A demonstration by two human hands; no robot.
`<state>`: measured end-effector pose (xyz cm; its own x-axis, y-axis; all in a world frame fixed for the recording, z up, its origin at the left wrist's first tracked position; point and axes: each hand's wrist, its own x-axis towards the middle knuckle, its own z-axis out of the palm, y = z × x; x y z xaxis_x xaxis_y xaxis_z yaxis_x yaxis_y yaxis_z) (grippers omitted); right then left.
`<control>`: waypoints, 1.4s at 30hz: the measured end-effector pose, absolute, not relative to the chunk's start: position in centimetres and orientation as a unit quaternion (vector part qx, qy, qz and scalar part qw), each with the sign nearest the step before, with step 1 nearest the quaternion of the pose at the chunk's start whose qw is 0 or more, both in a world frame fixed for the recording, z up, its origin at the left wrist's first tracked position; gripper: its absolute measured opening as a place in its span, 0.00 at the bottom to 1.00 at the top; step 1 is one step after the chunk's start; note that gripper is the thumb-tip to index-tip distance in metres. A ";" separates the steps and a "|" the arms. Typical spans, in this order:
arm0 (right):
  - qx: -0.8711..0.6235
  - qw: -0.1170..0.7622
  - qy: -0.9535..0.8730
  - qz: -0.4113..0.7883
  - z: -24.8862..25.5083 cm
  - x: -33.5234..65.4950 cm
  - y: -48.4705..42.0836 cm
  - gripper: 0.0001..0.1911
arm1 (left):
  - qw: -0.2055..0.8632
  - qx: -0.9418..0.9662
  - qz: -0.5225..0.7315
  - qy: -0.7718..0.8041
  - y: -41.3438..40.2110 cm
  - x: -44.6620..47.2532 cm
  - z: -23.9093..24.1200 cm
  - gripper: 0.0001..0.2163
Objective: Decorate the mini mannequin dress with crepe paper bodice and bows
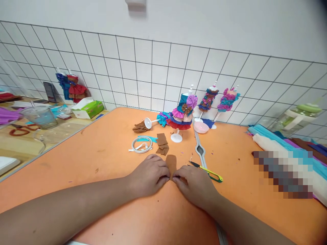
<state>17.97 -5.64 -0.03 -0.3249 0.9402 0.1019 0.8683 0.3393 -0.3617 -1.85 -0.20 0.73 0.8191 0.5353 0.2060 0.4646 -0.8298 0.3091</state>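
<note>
A small brown strip of crepe paper [171, 163] lies on the orange table between my hands. My left hand [150, 175] pinches its near left corner between thumb and fingers. At the near right corner my right hand [193, 183] pinches the same strip, fingers closed. More brown crepe paper pieces [162, 143] lie just beyond. To their left is a roll of white tape [142, 145] with a loose end, resting on a turquoise scrap [150, 139]. Right of my right hand, thread snips [208, 172] with yellow and green handles lie flat.
A mini dress form [184, 112] in ruffled paper stands behind, beside a pink bowl [201, 127]; another form [150, 122] lies on its side. Crepe paper rolls [288, 146] lie at right. Scissors [22, 130], a plastic cup [39, 115] and a tissue pack [88, 108] are at left.
</note>
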 end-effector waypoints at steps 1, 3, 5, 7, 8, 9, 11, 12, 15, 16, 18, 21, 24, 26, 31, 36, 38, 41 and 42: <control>-0.561 0.158 -0.804 0.120 0.0 18.0 -5.7 0.11 | 0.126 0.945 0.141 0.267 -0.2 -1.8 0.7 0.06; -0.558 0.171 -0.805 0.107 0.0 17.9 -5.8 0.11 | 0.129 0.944 0.139 0.270 -0.2 -1.8 0.8 0.07; -0.559 0.161 -0.809 0.084 -0.1 17.6 -5.7 0.11 | 0.131 0.944 0.138 0.271 -0.2 -1.8 0.8 0.07; -0.561 0.133 -0.815 0.064 -0.2 17.3 -5.6 0.12 | 0.130 0.944 0.138 0.270 -0.3 -1.9 0.9 0.07; -0.562 0.119 -0.817 0.055 -0.3 17.2 -5.5 0.13 | 0.127 0.944 0.138 0.271 -0.3 -1.9 1.0 0.07; -0.562 0.108 -0.819 0.046 -0.2 17.0 -5.4 0.14 | 0.122 0.945 0.137 0.270 -0.4 -2.0 1.0 0.07; -0.559 0.094 -0.823 0.032 -0.2 16.9 -5.4 0.14 | 0.112 0.948 0.132 0.268 -0.5 -2.0 1.0 0.08; -0.557 0.090 -0.825 0.027 -0.1 16.8 -5.4 0.14 | 0.107 0.949 0.128 0.267 -0.6 -2.0 1.0 0.09; -0.556 0.086 -0.827 0.024 0.1 16.8 -5.6 0.14 | 0.097 0.951 0.117 0.269 -0.6 -1.9 0.8 0.11; -0.558 0.088 -0.825 0.024 0.1 16.8 -5.7 0.14 | 0.093 0.951 0.115 0.271 -0.6 -1.8 0.7 0.11; -0.560 0.101 -0.822 0.026 0.0 16.8 -5.9 0.14 | 0.089 0.952 0.111 0.272 -0.5 -1.8 0.6 0.11; -0.565 0.134 -0.813 0.036 -0.3 16.8 -6.2 0.11 | 0.084 0.951 0.114 0.276 -0.5 -1.8 0.7 0.09; -0.577 0.133 -0.804 0.061 -0.5 16.6 -6.0 0.08 | 0.087 0.948 0.124 0.280 -0.5 -1.9 0.8 0.10; -0.581 0.116 -0.802 0.075 -0.7 16.6 -5.8 0.09 | 0.094 0.946 0.122 0.286 -0.5 -2.0 0.8 0.10; -0.597 0.093 -0.793 0.076 -0.5 16.5 -5.4 0.11 | 0.117 0.937 0.097 0.314 -0.3 -1.8 0.6 0.09; -0.605 0.081 -0.789 0.075 -0.1 16.3 -5.5 0.13 | 0.092 0.940 0.089 0.317 -0.3 -1.7 0.6 0.10; -0.603 0.077 -0.790 0.075 -0.1 16.2 -5.6 0.13 | 0.084 0.943 0.103 0.306 -0.3 -1.6 0.6 0.10; -0.598 0.082 -0.794 0.072 -0.3 16.3 -5.6 0.14 | 0.070 0.949 0.120 0.283 -0.4 -1.6 0.5 0.11; -0.595 0.085 -0.796 0.072 -0.4 16.4 -5.6 0.14 | 0.067 0.951 0.119 0.277 -0.4 -1.7 0.4 0.11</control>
<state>16.39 -5.61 -0.39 -0.2779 0.9593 0.0494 0.9351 0.2820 -0.2147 -1.65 -0.39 0.42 0.8182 0.5430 0.1890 0.5110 -0.8374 0.1938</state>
